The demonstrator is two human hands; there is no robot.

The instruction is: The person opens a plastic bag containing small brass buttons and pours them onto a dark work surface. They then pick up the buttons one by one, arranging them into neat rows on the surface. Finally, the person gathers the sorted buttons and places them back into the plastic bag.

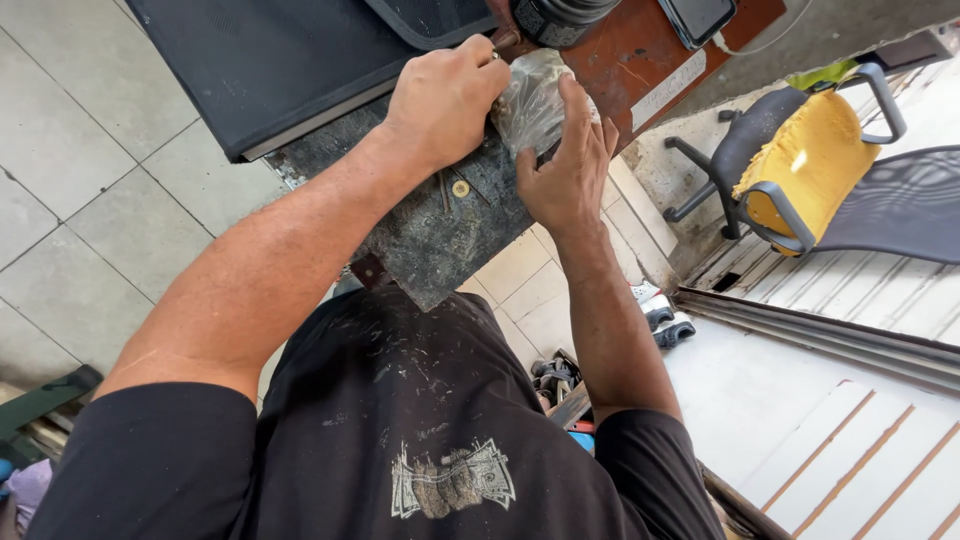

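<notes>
Over the dark slab of the bench [440, 235], both hands worked a crumpled clear plastic bag [530, 100]: the left hand [445, 100] was curled shut on its near side, the right hand [568, 165] half open, its fingers pressed against the bag. Thin plastic could have torn or slipped under that squeeze, spilling whatever it held. A brass washer [460, 188] lay loose behind the hands, near the slab's edge above the tiled floor [80, 200]. A black case [250, 60] crowded the left; a yellow chair [800, 160] stood well apart.
</notes>
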